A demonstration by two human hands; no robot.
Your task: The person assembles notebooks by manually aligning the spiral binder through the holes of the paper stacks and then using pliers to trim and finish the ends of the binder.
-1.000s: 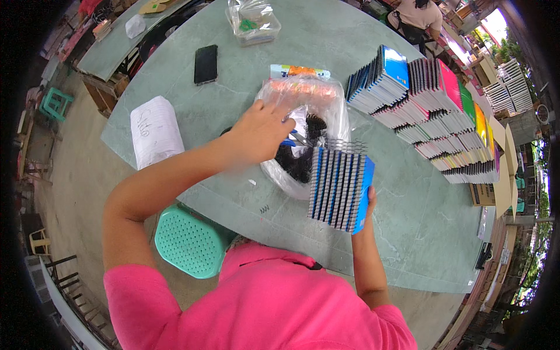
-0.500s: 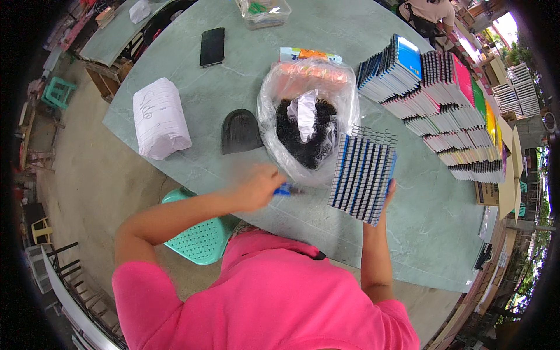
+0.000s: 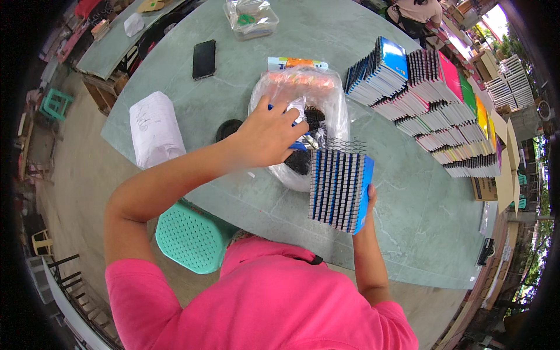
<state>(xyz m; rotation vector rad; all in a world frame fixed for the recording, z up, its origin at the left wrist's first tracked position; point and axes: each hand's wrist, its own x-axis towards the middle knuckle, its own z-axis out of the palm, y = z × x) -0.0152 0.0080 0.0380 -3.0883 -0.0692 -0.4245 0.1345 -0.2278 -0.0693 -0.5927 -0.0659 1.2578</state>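
Since half a second ago, left hand [image 3: 269,135] has gone from the table's near edge back up to the clear plastic bag [image 3: 303,96], fingers spread and reaching into its mouth among black and blue pieces; whether it grips one I cannot tell. Stack of spiral notebooks [image 3: 340,185] unchanged in place.

Items, left to right:
- White wrapped bundle [image 3: 154,129], rounded, lying on the green table [image 3: 408,233], well apart from the hands.
- Black phone [image 3: 203,59], flat, far side.
- Dark flat oval piece [image 3: 228,128], just beside the left wrist.
- Clear plastic bag, open, orange tint at its far end; a colourful flat pack [image 3: 297,63] behind it.
- Clear lidded box [image 3: 252,16], green contents, at far edge.
- Stack of spiral notebooks, upright on edge, blue cover outward, clasped from the right side by right hand [image 3: 370,198].
- Rows of notebooks [image 3: 431,111], fanned; blue, pink, green, yellow covers.

Handling note: likely best to keep the stack upright and squared while the left hand draws a single piece clear of the bag.
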